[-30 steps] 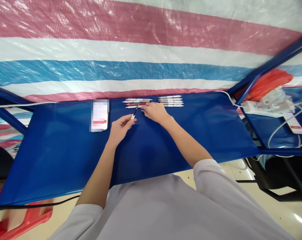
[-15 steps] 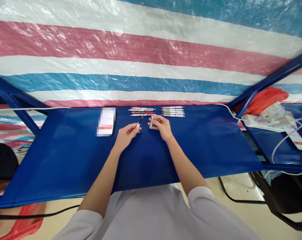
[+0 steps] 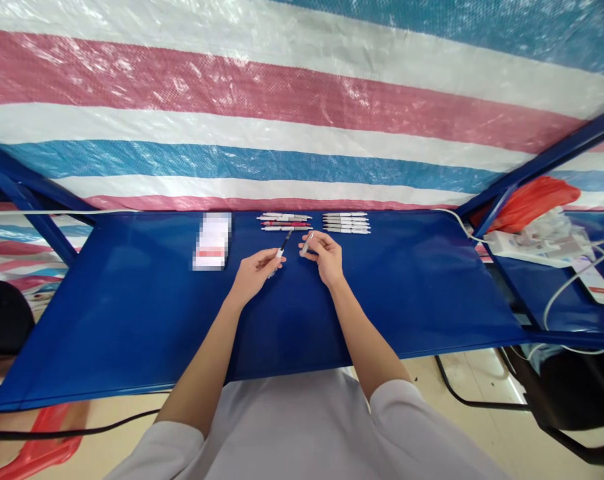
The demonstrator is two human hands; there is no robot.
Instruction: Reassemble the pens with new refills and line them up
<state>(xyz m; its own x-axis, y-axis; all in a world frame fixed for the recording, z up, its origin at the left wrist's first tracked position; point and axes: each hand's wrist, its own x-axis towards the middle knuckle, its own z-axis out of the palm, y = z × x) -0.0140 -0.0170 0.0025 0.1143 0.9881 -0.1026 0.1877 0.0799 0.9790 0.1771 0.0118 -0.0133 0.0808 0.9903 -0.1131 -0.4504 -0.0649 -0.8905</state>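
Between the thumb and fingers of my left hand (image 3: pixel 256 270) is a pen body (image 3: pixel 280 253), white at the grip, with its dark refill (image 3: pixel 286 239) bared and pointing up and away. My right hand (image 3: pixel 327 256) pinches a short pen barrel piece (image 3: pixel 306 247), pale grey with a clip-like strip. The two parts are apart, a small gap between them. Just beyond my hands lies a left group of pens (image 3: pixel 284 218), white ones with a red pen (image 3: pixel 295 224) among them. To its right lies a neat row of white and grey pens (image 3: pixel 346 223).
A phone (image 3: pixel 213 241), blurred over, lies left on the blue table (image 3: pixel 147 313). Striped plastic sheeting (image 3: pixel 292 120) hangs behind. At right are a red bag (image 3: pixel 532 200), white cables and boxes. A person's dark-haired head (image 3: pixel 5 317) shows at far left, above a red stool (image 3: pixel 47 440).
Both hands keep their hold on the pen parts. They have shifted only slightly, and the barrel piece in my right hand is tilted a little more. The view has moved slightly.
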